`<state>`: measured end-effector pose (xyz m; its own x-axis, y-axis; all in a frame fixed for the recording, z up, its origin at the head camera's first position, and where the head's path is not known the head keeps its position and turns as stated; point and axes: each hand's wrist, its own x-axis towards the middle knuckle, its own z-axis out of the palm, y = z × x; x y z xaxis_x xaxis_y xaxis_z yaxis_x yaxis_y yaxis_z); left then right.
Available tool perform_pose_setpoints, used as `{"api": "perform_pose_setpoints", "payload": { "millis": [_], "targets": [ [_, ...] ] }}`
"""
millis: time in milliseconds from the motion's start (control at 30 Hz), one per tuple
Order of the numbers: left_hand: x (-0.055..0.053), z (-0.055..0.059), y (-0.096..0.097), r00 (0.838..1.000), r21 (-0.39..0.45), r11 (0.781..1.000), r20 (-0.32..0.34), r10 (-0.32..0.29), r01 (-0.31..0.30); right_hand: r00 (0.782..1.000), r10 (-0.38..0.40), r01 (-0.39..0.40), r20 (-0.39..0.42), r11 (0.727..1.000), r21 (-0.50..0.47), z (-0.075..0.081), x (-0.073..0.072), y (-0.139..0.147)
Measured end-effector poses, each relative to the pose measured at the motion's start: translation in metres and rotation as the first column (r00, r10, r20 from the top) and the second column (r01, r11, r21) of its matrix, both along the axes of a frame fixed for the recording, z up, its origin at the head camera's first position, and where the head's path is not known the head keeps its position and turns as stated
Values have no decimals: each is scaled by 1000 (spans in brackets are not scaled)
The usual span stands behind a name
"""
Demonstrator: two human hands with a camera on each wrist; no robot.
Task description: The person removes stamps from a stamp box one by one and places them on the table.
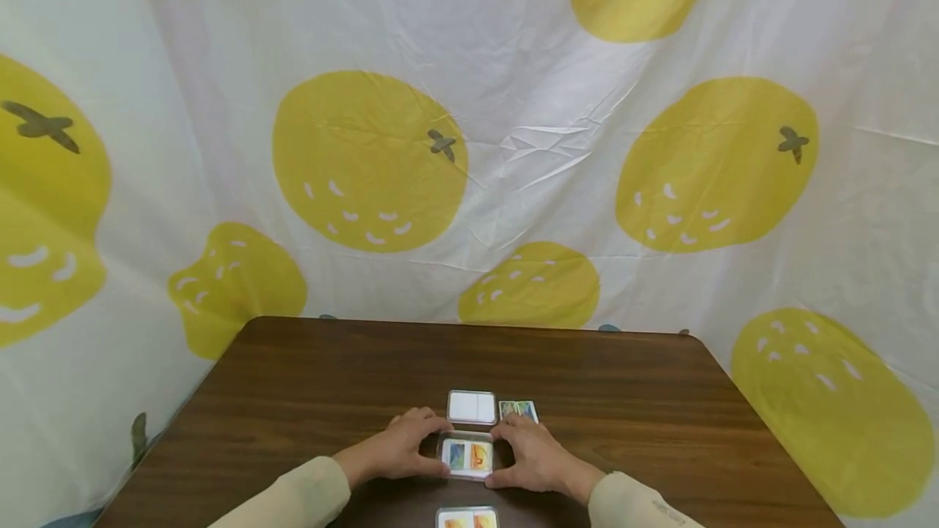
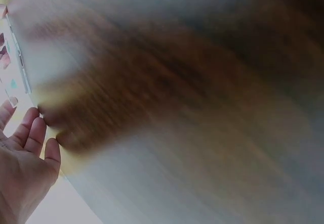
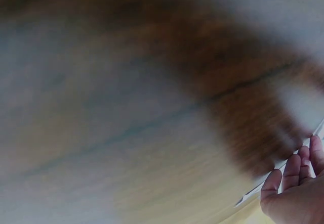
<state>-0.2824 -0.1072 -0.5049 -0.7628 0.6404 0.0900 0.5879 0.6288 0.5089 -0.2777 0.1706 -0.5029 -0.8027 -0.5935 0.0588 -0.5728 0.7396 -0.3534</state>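
In the head view a clear, flat card case lies near the front middle of the table, with a bluish picture card and an orange one side by side inside. My left hand grips its left edge, thumb at the near corner and fingers at the far corner. The right hand holds the opposite edge the same way. At the side of each wrist view, part of the left hand and of the right hand shows with curved fingers.
Behind the held case lies another clear case with white panels. Picture cards lie beside it, just beyond my right fingers. A further case with orange cards is cut off at the bottom. The brown table ends at a fruit-print curtain.
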Motion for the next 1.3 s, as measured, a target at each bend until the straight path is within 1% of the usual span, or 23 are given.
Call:
{"api": "perform_pose_setpoints", "payload": {
  "millis": [300, 467, 700, 1000, 1133, 1233, 1300],
  "targets": [
    [4, 7, -1, 1000, 39, 999, 20, -13, 12, 1000, 9, -9, -8, 999, -40, 3, 5, -1],
    [5, 7, -5, 1000, 52, 999, 20, -1, 0, 1000, 6, -7, -9, 999, -44, 3, 6, -2],
    [6, 10, -12, 1000, 78, 997, 18, 5, -7, 1000, -9, 10, 26, 998, -66, 3, 8, -3],
    [7, 13, -29, 1000, 112, 993, 26, 15, -18, 1000, -12, 12, 8, 998, -57, 1, 8, -3],
    [8, 14, -40, 1000, 127, 992, 16, 16, -18, 1000, -12, 13, 12, 998, -54, 0, 7, -3],
    [9, 14, -49, 1000, 130, 991, 11, 28, -29, 1000, -14, 15, 16, 998, -54, 1, 7, -3],
    [9, 15, -56, 999, 131, 990, 7, 45, -46, 1000, -15, 16, 21, 998, -54, 1, 7, -3]
  ]
}}
